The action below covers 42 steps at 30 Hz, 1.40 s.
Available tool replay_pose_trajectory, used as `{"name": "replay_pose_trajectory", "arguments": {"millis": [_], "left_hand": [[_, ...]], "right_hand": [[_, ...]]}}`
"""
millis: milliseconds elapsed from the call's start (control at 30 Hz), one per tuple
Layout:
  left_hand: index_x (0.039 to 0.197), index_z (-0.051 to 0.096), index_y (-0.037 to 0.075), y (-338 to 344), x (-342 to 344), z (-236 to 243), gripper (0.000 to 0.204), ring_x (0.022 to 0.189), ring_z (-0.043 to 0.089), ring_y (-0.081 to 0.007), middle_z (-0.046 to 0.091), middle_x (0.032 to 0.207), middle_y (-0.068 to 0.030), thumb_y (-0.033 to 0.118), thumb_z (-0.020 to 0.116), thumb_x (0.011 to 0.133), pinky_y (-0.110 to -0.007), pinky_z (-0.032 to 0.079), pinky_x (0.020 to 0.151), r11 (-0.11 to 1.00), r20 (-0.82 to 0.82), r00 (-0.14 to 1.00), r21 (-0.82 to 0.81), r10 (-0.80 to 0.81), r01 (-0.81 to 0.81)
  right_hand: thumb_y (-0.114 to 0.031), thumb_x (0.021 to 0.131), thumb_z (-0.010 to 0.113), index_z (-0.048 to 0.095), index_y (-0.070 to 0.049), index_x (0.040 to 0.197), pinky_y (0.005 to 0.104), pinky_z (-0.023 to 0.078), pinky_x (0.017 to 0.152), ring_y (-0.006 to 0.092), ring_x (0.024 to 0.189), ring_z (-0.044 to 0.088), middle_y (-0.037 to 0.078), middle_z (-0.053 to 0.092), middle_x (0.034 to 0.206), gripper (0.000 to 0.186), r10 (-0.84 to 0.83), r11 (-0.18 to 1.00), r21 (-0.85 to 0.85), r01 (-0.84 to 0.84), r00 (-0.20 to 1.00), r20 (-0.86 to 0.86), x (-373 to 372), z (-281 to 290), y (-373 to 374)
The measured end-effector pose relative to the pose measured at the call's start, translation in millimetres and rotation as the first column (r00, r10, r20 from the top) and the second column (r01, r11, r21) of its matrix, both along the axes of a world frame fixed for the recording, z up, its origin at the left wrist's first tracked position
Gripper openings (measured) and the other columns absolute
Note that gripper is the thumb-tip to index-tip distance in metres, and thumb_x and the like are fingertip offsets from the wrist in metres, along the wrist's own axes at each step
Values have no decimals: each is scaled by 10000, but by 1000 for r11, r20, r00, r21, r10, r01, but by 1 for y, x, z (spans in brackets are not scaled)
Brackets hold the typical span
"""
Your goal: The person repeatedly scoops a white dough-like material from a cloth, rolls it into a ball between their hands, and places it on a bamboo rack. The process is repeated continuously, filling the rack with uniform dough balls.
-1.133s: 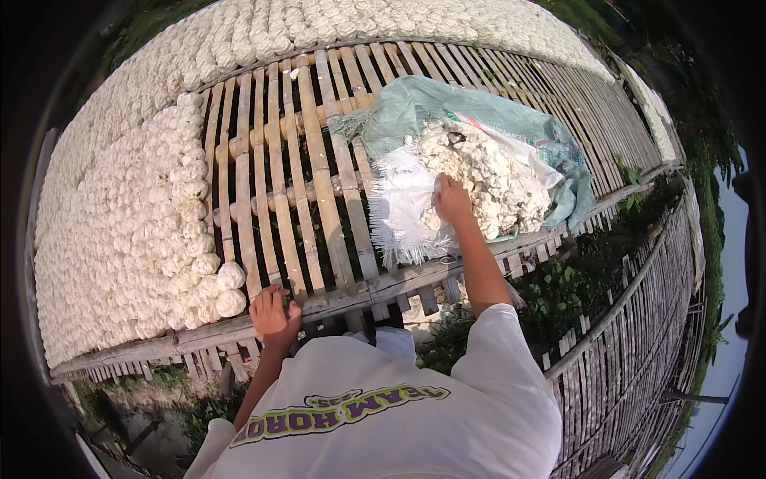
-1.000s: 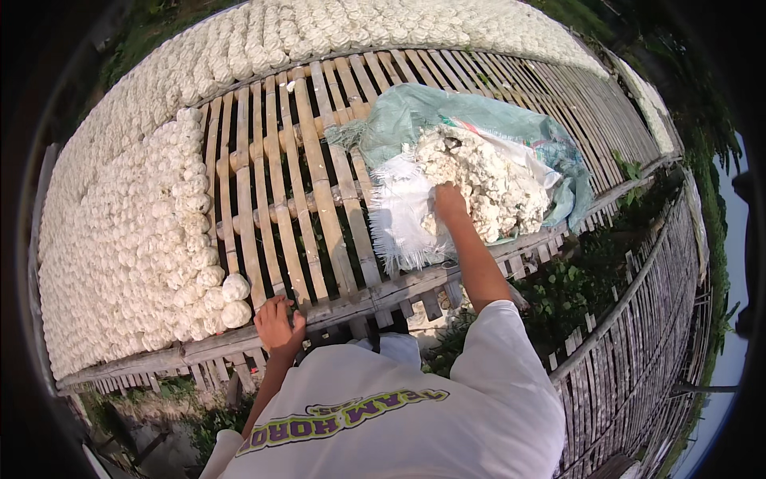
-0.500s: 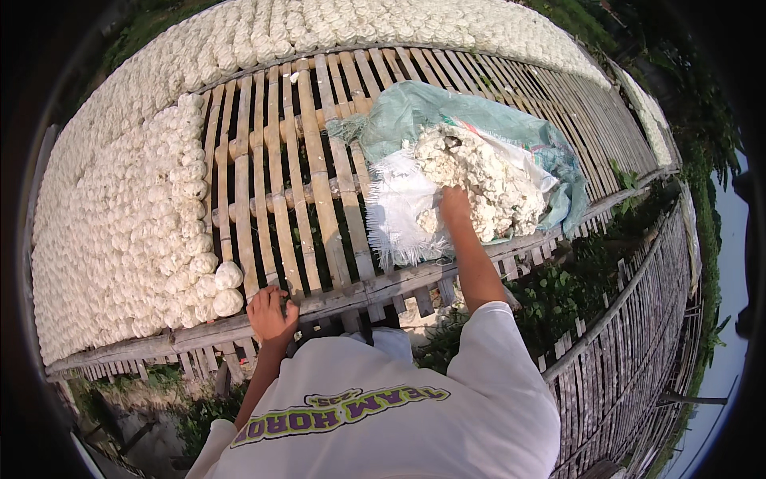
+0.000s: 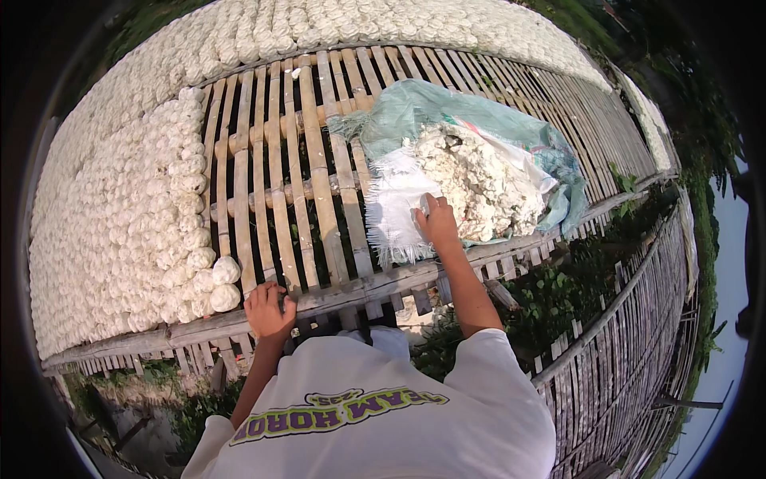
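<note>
Near the middle of the frame, the right hand (image 4: 439, 225) reaches over a white sack cloth (image 4: 392, 203) with a fluffy, torn edge, just beside a big heap of lumpy white bits (image 4: 491, 188). Its thumb and first finger look a little apart, and the other fingers are bent; I cannot tell if they pinch something, because the hand hides what is under it. The heap sits right of the middle, on top of the sack cloth, and a crumpled blue-green sack (image 4: 423, 108) goes around its top and right side. All of this lies on a worktop (image 4: 321, 180) made of bamboo strips with gaps between them. At the lower left of the middle, the left hand (image 4: 270, 311) rests on the front edge of the worktop, by a long pole (image 4: 351, 297). Its fingers are bent and a bit spread, with the thumb apart from them. Just left of that hand are two round white balls (image 4: 226, 270), next to many more white balls (image 4: 120, 231) packed close together on the left side. Another wide band of white balls (image 4: 319, 28) runs along the top. Green plants (image 4: 550, 299) and a grey slatted fence (image 4: 630, 327) fill the lower right.
</note>
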State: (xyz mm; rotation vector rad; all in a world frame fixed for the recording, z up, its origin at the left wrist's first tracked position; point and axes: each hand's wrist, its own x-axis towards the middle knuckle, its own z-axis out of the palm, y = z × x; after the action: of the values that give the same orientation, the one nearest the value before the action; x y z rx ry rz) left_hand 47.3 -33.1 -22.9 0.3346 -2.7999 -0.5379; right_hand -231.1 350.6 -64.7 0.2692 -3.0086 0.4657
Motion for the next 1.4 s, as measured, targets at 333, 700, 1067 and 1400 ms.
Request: {"name": "replay_pose_trajectory", "arguments": {"millis": [333, 700, 1067, 1400], "left_hand": [[1095, 704, 105, -5, -2, 4, 320, 1261, 561, -318, 637, 1285, -100, 270, 730, 822, -447, 394, 1049, 995, -35, 999, 98, 38, -35], [1437, 549, 98, 99, -108, 64, 574, 1379, 546, -270, 602, 1415, -115, 562, 407, 1128, -446, 418, 1162, -393, 137, 984, 904, -111, -170], [1577, 444, 186, 73, -100, 55, 808, 1506, 443, -385, 474, 1611, -218, 783, 353, 1040, -553, 380, 1234, -776, -21, 982, 616, -189, -136], [1572, 393, 87, 48, -90, 52, 758, 1522, 400, -379, 405, 1636, -230, 597, 537, 1031, -566, 315, 1252, -420, 251, 899, 817, -358, -395]], "right_hand": [[-286, 777, 860, 808, -81, 1053, 419, 582, 732, 241, 773, 753, 222, 774, 869, 348, -44, 928, -356, 111, 981, 191, -12, 18, 11], [-263, 1087, 614, 542, -35, 1484, 397, 586, 932, 264, 1107, 704, 175, 672, 1310, 463, 191, -231, -892, 388, 917, 350, 94, 141, -100], [-285, 973, 720, 618, 5, 1369, 480, 503, 994, 438, 1206, 591, 240, 647, 1224, 501, 421, 674, -559, -484, 873, -248, 160, 138, -193], [-328, 993, 738, 694, -71, 1304, 270, 528, 697, 101, 783, 630, 0, 686, 912, 406, 115, 423, -757, 498, 800, 589, 52, 89, -92]]}}
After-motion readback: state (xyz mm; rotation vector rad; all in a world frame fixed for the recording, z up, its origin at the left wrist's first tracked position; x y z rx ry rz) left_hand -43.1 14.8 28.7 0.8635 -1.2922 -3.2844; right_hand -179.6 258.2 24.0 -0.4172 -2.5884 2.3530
